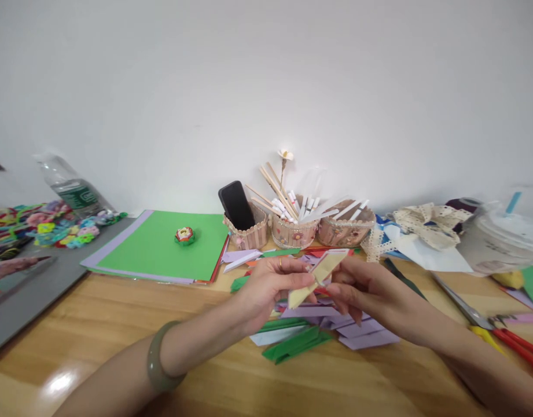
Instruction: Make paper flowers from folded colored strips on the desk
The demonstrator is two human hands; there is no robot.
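Observation:
Both hands meet above the wooden table (118, 324), pinching a folded strip of pale yellow paper (320, 273). My left hand (270, 284) grips its lower end, a ring on one finger and a green bangle (160, 362) on the wrist. My right hand (366, 289) pinches the upper end between thumb and fingers. Under the hands lies a heap of folded purple, green and white paper pieces (318, 330).
Behind stand three small stick-built baskets (301, 229) with sticks and rolled paper, one holding a black phone (235, 204). A stack of green sheets (162, 246) carries a small paper flower (184, 235). A plastic bottle (73, 188) lies left; scissors (483, 321), lace and a plastic cup (500, 240) are right.

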